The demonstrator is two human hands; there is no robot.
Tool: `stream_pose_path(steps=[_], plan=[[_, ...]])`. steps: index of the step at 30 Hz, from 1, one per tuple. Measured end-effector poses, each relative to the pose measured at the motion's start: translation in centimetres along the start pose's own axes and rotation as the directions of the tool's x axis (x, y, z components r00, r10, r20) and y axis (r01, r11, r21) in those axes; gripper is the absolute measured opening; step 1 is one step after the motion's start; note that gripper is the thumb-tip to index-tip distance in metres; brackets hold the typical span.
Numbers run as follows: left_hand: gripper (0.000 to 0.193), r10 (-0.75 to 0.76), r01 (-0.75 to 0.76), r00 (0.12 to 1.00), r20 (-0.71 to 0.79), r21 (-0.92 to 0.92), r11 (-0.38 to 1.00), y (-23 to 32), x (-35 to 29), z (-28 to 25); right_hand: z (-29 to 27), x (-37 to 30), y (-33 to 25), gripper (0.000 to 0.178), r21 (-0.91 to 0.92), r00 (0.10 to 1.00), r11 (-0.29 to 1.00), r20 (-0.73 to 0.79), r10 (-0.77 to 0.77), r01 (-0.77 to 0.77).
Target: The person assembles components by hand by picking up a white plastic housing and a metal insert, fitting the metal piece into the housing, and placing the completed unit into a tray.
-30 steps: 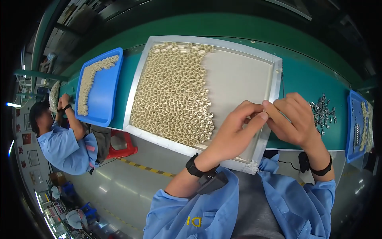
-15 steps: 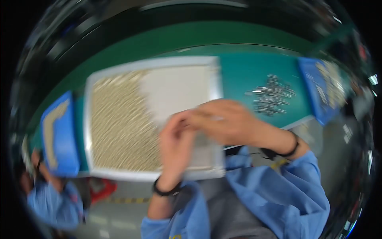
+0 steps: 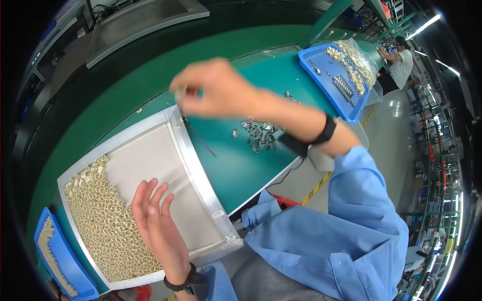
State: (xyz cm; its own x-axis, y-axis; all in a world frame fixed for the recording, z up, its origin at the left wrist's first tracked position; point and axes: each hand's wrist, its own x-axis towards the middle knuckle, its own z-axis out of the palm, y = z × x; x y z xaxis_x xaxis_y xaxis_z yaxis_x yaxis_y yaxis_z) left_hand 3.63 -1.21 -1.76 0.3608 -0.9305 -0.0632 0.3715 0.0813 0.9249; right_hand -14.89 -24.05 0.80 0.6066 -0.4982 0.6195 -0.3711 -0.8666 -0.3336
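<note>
My right hand [image 3: 221, 90] is raised above the far right corner of a white-framed tray [image 3: 201, 173], blurred by motion. Its thumb and fingers pinch a small pale part [image 3: 181, 92], too smeared to name more exactly. My left hand [image 3: 160, 231] hovers palm inward over the tray, fingers spread and holding nothing. Small cream-coloured pieces [image 3: 103, 226] stand packed close together across the left part of the tray, with bare pale base to their right. Loose shiny metal parts [image 3: 261, 135] lie in a heap beyond the tray, partly hidden by my right forearm.
A green work surface [image 3: 221, 175] carries the tray and a thin red wire [image 3: 203, 143]. At the far right, a blue tray [image 3: 321, 80] holds cream and metal parts beside a plastic bag [image 3: 369, 62]. Another blue tray [image 3: 68, 268] lies left. A person [image 3: 400, 67] works farther off.
My hands, together over the tray, have parted. The right hand has moved to the tray's far corner, while the left has opened over the tray. The view has swung to the right.
</note>
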Motion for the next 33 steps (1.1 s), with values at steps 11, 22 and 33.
stream_pose_path(steps=[11, 22, 33], plan=[[0.028, 0.059, -0.049, 0.996, -0.062, 0.149, 0.988, 0.3, -0.9, -4.0, -0.2, 0.9, 24.7, 0.034, -0.237, 0.804, 0.792, 0.066, 0.591, -0.563], [0.025, 0.038, -0.023, 0.996, -0.076, 0.192, 0.981, -0.3, -0.7, -3.8, -1.8, -0.2, 23.6, 0.047, -0.449, 0.822, 0.735, 0.001, 0.570, -0.509], [0.022, 0.196, -0.211, 0.977, 0.078, 0.344, 0.915, 0.1, -2.2, -5.0, -11.6, -10.5, 5.9, 0.031, -0.309, 0.750, 0.855, 0.415, 0.515, -0.415]])
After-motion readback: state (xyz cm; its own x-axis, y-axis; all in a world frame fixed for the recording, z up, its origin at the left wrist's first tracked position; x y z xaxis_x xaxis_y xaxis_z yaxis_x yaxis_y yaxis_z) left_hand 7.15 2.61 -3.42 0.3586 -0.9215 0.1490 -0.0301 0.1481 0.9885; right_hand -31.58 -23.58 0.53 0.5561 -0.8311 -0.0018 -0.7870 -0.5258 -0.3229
